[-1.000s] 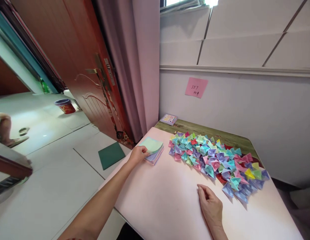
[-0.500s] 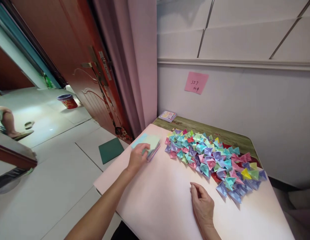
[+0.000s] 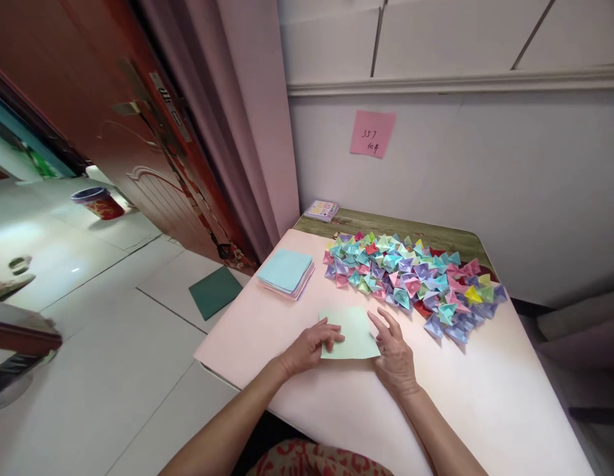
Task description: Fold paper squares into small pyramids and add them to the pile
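Observation:
A pale green square sheet of paper (image 3: 353, 334) is on the table in front of me. My left hand (image 3: 311, 345) grips its left edge, the fingers bent over the top face. Beside the right edge is my right hand (image 3: 394, 354), its fingers apart and the fingertips close to the paper; whether they touch it I cannot tell. Farther left lies a stack of coloured paper squares (image 3: 285, 271), a light blue one on top. Many small folded paper pieces (image 3: 400, 268) in blue, pink, purple, green, yellow and red are heaped beyond my right hand.
The table (image 3: 267, 330) has a pale pink cover and a wood-patterned far strip. On that strip sits a small printed pack (image 3: 322, 210). A pink note (image 3: 373, 133) is stuck to the wall. A green board (image 3: 215, 292) and a red bucket (image 3: 98, 203) are on the floor.
My left hand has brought the pale green sheet from the stack toward the table's middle, leaving a light blue sheet on top. My right hand has moved up to the sheet, its fingers spreading.

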A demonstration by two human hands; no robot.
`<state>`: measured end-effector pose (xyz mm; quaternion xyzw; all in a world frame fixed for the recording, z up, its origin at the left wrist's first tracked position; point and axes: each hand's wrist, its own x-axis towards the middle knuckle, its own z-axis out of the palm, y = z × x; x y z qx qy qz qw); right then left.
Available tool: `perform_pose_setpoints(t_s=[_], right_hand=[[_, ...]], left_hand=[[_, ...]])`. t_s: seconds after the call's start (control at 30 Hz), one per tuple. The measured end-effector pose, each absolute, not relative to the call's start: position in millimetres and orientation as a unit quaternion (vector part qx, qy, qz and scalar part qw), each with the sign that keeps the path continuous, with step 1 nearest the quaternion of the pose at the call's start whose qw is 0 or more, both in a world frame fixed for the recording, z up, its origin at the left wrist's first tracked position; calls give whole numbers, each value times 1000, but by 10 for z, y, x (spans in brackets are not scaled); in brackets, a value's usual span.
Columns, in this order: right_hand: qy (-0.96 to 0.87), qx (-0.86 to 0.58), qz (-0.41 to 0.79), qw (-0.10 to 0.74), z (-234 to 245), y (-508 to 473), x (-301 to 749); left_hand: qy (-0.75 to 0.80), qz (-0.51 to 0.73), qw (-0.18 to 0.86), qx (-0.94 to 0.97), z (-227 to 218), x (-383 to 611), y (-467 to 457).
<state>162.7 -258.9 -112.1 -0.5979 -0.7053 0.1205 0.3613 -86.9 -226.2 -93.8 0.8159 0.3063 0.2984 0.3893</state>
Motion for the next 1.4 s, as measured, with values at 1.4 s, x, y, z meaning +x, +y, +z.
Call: perform_pose_setpoints(t_s=[1.4], right_hand=[[-556, -719, 323, 263, -860, -2126, 1466]], left_hand=[[491, 313, 194, 790, -958, -714, -2349]])
